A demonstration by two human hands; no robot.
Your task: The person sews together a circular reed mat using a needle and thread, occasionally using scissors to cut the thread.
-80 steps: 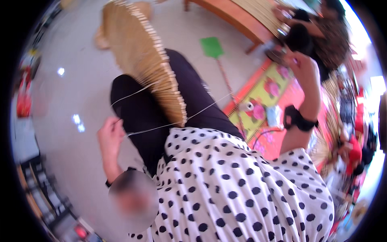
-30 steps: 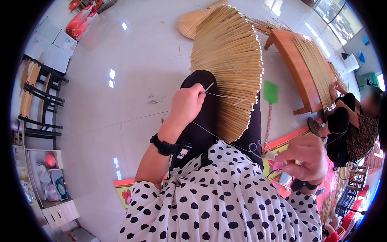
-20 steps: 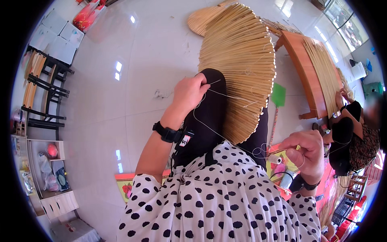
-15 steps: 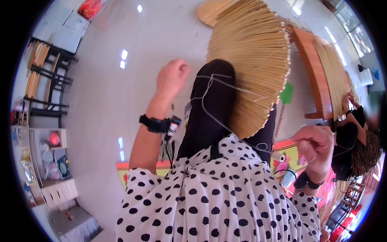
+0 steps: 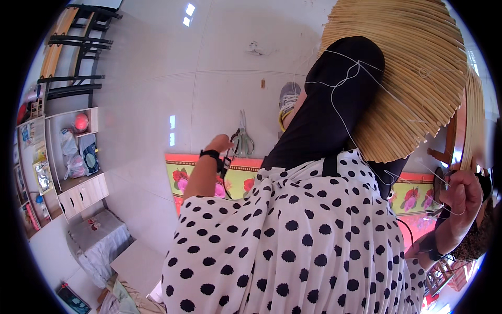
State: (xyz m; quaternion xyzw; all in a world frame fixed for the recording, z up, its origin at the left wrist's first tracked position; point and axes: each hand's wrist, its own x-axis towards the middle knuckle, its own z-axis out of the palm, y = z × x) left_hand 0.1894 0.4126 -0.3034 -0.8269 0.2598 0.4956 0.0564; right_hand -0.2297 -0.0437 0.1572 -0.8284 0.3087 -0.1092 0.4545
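Observation:
A fan-shaped mat of straw-coloured stalks (image 5: 413,68) lies on my lap, against my dark trouser leg (image 5: 334,104). White string (image 5: 340,118) crosses over my knee in loops and runs onto the stalks. At the right, my right hand (image 5: 463,193) is closed, with a strand of the string coming from its fingers. My left hand (image 5: 219,143) is low at the left, close to a pair of scissors (image 5: 242,138) on the floor. Its fingers are foreshortened, and whether they touch the handles does not show.
A red and yellow flowered mat (image 5: 204,178) runs beneath me. My shoe (image 5: 288,99) rests on the pale tiled floor (image 5: 219,42). Shelves with bags (image 5: 73,154) and stacked folding furniture (image 5: 78,49) line the left side. Another person (image 5: 473,251) is partly visible behind my right arm.
My view has swung left and down, bringing the scissors into sight. My left hand has lowered from beside my knee to near them. My right hand has moved outward, still with the string.

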